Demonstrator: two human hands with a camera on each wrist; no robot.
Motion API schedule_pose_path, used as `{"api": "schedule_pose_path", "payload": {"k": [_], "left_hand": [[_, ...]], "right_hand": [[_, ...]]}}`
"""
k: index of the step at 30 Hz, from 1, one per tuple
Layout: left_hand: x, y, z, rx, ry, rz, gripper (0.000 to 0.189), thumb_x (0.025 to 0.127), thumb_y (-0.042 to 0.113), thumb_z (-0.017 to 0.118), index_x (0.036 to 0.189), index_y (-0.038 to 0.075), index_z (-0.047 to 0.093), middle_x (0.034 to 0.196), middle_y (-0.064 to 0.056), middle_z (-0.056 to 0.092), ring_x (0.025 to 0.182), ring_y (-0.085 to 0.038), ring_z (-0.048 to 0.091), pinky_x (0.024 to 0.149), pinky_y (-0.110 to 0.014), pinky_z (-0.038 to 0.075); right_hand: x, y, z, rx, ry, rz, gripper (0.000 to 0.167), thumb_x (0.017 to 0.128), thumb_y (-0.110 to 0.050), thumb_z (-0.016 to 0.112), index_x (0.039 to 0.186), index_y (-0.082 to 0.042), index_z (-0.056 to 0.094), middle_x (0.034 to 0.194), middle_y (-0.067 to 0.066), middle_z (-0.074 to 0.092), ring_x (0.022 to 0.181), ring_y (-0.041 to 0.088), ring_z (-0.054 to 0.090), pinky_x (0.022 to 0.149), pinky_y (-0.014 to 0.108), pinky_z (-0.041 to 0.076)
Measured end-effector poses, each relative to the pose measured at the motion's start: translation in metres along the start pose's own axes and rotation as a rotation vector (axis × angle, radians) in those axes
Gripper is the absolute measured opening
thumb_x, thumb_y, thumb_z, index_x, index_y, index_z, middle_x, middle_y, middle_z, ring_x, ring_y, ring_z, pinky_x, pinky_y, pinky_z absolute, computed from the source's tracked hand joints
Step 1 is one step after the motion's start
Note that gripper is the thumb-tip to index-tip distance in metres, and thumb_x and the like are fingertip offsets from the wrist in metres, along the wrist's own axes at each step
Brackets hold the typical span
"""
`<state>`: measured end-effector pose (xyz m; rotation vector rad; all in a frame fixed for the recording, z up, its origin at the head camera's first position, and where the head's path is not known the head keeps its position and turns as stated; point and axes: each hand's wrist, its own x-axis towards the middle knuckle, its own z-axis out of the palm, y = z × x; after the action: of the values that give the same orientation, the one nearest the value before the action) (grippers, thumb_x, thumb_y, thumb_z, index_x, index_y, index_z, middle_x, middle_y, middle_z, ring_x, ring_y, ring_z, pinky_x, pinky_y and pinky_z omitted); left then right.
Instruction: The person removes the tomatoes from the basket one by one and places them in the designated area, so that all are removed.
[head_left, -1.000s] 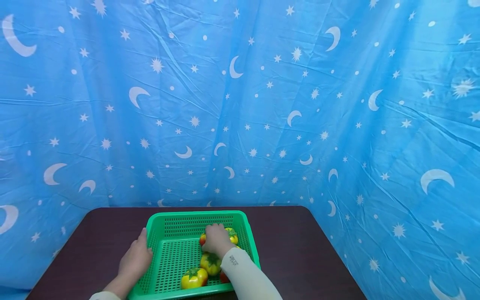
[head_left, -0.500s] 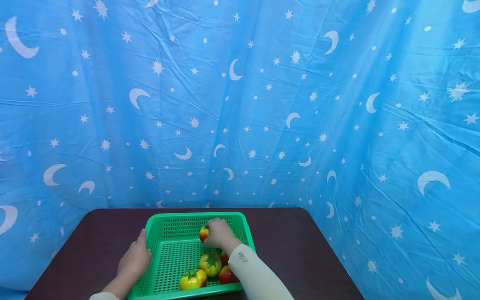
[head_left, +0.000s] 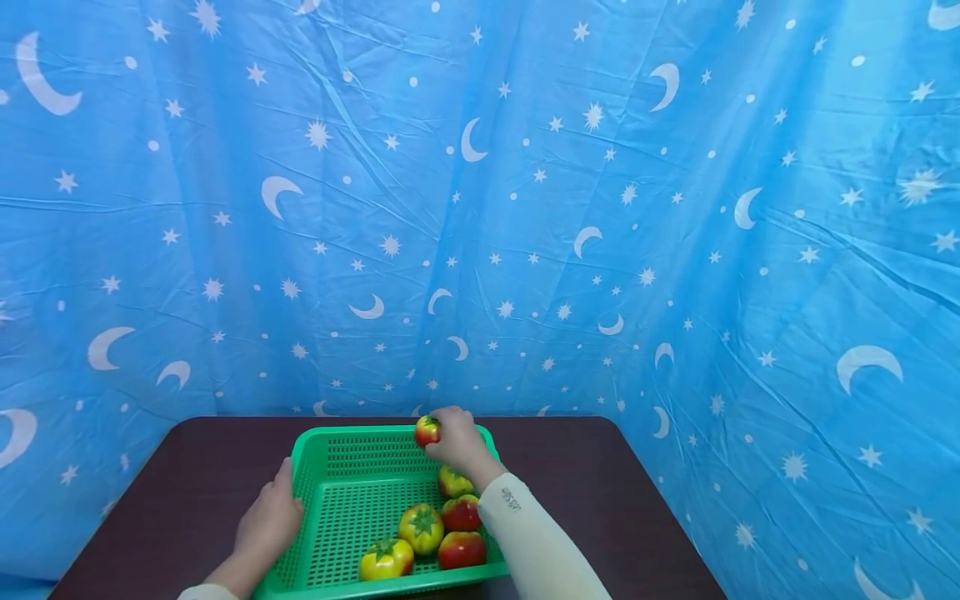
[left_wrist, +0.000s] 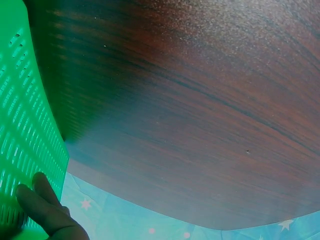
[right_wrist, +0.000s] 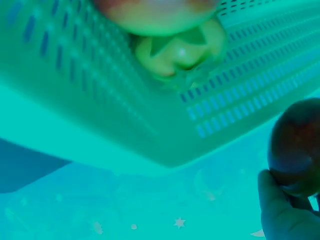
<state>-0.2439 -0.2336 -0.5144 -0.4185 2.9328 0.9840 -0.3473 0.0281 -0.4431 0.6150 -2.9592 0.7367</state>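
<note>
My right hand [head_left: 459,437] holds a red-and-yellow tomato [head_left: 427,431] above the far rim of a green plastic basket [head_left: 303,533]. In the right wrist view this held tomato [right_wrist: 297,150] looks dark, with fingers around its lower side. Along the basket's right half lie several more tomatoes; a yellow one [head_left: 387,559] and a red one [head_left: 462,551] sit at the near side. My left hand [head_left: 270,517] grips the basket's left wall, thumb at the rim. In the left wrist view its fingers [left_wrist: 42,207] lie against the perforated outer wall.
The basket stands on a dark wood-grain table [head_left: 577,500] with rounded far corners. Behind and to the right hangs a blue curtain [head_left: 525,208] with white moons and stars, close to the table's far edge.
My right hand has lifted the tomato from inside the basket, up and toward the far rim. More tomatoes on the right side now show. The left hand and basket stay nearly still.
</note>
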Motion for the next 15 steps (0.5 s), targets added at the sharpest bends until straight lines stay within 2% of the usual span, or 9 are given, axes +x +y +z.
{"api": "schedule_pose_path", "payload": {"k": [8,15], "left_hand": [[-0.001,0.002,-0.001,0.002,-0.001,0.000,0.075,0.099,0.007,0.051,0.157,-0.009,0.005,0.133,-0.041,0.045,0.111,-0.053,0.056,0.076,-0.055,0.053],[-0.001,0.001,0.000,0.011,-0.006,-0.006,0.075,0.100,0.008,0.051,0.157,-0.009,0.005,0.136,-0.041,0.044,0.115,-0.054,0.054,0.081,-0.058,0.052]], "right_hand": [[0.001,0.022,-0.015,0.012,0.165,0.038,0.052,0.085,-0.017,0.078,0.134,-0.009,0.062,0.135,0.011,0.061,0.120,0.030,0.054,0.089,0.045,0.057],[0.004,0.055,-0.016,0.134,0.309,0.185,0.051,0.082,-0.012,0.080,0.130,-0.007,0.064,0.130,0.014,0.062,0.115,0.031,0.053,0.091,0.048,0.056]]}}
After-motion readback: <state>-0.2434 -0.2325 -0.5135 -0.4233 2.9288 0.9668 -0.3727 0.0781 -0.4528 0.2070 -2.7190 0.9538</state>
